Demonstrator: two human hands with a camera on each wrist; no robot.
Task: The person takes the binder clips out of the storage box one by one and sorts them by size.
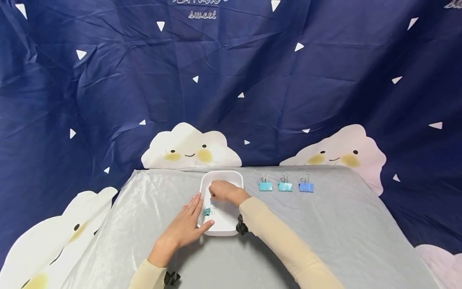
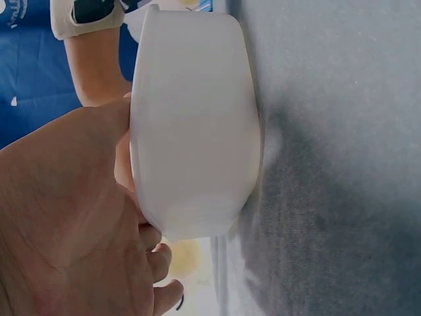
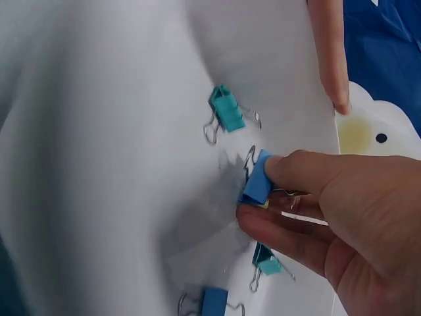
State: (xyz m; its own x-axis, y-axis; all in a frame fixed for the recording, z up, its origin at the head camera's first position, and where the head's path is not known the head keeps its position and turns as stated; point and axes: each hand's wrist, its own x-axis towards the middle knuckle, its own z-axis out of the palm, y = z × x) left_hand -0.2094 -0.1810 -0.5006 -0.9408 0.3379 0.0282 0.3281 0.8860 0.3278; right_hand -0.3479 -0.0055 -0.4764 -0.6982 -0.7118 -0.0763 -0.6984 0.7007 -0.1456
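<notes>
A white tray (image 1: 234, 176) sits on the grey table and holds several small binder clips. My right hand (image 1: 223, 192) reaches into it and pinches a blue clip (image 3: 256, 181) between thumb and fingers. Loose in the tray lie a teal clip (image 3: 227, 110), another teal clip (image 3: 268, 263) and a blue clip (image 3: 214, 303). My left hand (image 1: 185, 226) rests flat against the tray's left side, fingers straight along its wall (image 2: 191, 125). One teal clip (image 1: 208, 211) shows by the left fingertips in the head view.
Three clips stand in a row on the table right of the tray: teal (image 1: 265, 186), teal (image 1: 285, 186) and blue (image 1: 306, 186). A dark blue cloth with cloud prints hangs behind. The grey tabletop (image 1: 325, 233) stretches to the right and front.
</notes>
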